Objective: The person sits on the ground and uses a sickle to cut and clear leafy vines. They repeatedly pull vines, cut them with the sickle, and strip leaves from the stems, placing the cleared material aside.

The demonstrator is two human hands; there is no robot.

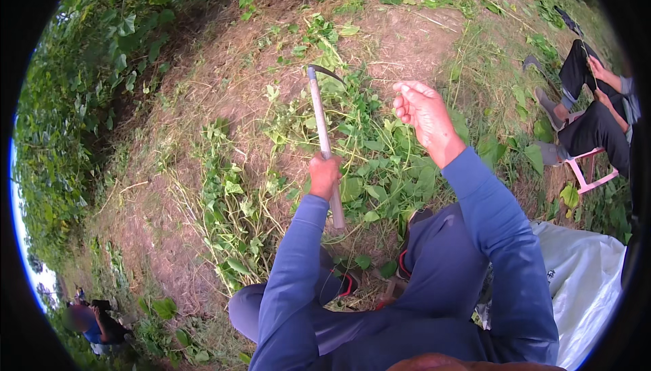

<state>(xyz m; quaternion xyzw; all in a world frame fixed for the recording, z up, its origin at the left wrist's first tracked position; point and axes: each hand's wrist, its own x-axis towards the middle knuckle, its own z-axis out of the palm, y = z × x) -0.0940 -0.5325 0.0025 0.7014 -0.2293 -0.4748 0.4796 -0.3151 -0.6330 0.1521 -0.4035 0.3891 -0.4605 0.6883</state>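
Observation:
My left hand (324,175) grips the lower part of a sickle's pale wooden handle (320,116). The sickle's dark curved blade (328,72) points away from me and bends to the right over cut greenery. To the right of the blade, my right hand (419,111) is raised with its fingers curled and the thumb against the index finger. A thin pale stalk (381,80) runs to those fingertips; whether they hold it is too fine to tell. Beneath both hands spreads a heap of leafy green vines (376,167), partly hidden by my arms.
More cut vines (224,203) lie on my left. Dense leafy growth (101,66) borders the left side. A white plastic sheet or sack (585,269) is beside my right arm. At right, a person (605,101) sits on a pink stool (585,177). Another person (99,325) is at lower left.

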